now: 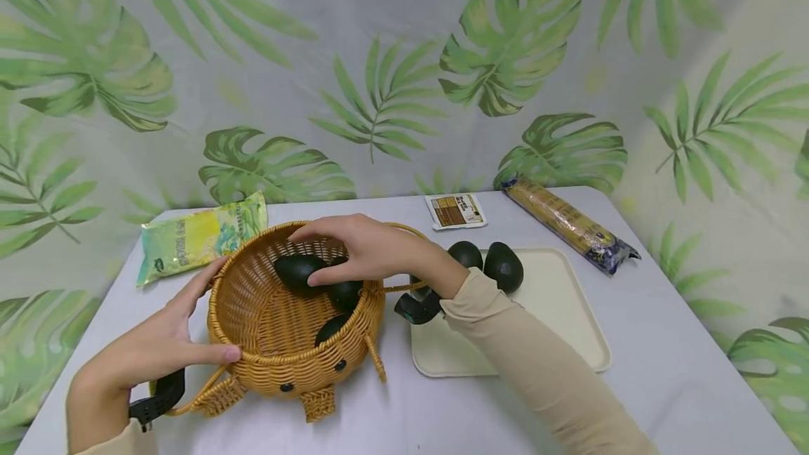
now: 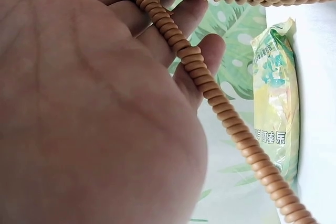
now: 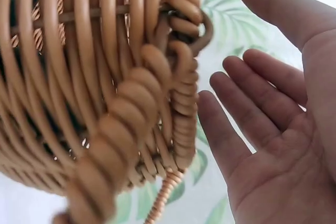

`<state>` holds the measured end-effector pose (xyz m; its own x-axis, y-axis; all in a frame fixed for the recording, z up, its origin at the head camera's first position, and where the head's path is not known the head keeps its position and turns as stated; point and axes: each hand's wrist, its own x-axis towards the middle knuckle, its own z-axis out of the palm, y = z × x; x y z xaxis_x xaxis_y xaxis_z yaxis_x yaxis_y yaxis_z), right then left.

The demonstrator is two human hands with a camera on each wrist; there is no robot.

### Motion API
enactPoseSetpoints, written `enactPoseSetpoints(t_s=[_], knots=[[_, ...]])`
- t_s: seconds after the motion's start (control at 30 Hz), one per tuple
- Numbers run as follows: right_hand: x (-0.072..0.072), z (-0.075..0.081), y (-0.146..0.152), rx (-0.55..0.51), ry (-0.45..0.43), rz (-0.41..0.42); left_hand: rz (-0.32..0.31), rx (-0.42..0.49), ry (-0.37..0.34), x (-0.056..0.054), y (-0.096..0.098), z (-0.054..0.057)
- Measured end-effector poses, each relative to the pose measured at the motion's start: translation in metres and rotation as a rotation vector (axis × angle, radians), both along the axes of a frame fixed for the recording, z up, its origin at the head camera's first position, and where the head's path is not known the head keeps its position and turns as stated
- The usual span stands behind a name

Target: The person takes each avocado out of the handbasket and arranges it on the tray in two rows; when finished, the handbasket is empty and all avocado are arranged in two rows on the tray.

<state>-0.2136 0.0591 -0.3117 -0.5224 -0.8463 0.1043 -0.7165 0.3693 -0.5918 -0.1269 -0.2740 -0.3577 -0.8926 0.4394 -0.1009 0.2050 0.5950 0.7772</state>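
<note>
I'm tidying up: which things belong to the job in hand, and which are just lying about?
Apparently in use:
round brown wicker basket
dark oval avocado-like fruits
cream rectangular tray

Seemingly lying about:
yellow-green plastic packet
flat white-and-brown packet
long golden-and-blue plastic package

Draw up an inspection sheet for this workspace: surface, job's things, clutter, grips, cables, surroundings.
Surface: white table.
Job's things: wicker basket with three dark oval fruits visible inside; cream tray bearing more.
Clutter: yellow-green packet beyond the basket, leftward; small flat packet and long packet beyond the tray.
Grips: left hand touches the basket; right hand is over it, palm empty, contact with fruit unclear.
Cables: nothing seen.
Surroundings: leaf-print cloth behind the table.
</note>
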Motion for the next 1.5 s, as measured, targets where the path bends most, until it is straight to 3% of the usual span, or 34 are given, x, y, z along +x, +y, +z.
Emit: enactPoseSetpoints(t_s=[0.2, 0.4, 0.57, 0.87, 1.13, 1.5], knots=[[-0.009, -0.004, -0.018, 0.052, -0.013, 0.013, -0.007, -0.018, 0.014, -0.001, 0.001, 0.000], [-0.015, -0.009, -0.035, 0.026, -0.102, 0.047, -0.006, -0.015, 0.010, -0.001, 0.001, 0.000], [-0.018, -0.017, -0.041, 0.034, -0.108, 0.035, -0.010, -0.013, 0.015, -0.001, 0.002, -0.001], [-0.018, -0.021, -0.046, 0.118, -0.063, 0.030, -0.004, -0.038, 0.016, -0.001, 0.002, 0.001], [-0.013, -0.020, -0.056, 0.384, 0.093, -0.012, -0.007, -0.021, 0.014, -0.001, 0.002, 0.001], [-0.011, -0.024, -0.062, 0.492, 0.099, -0.028, -0.012, -0.012, 0.015, 0.000, 0.002, 0.001]])
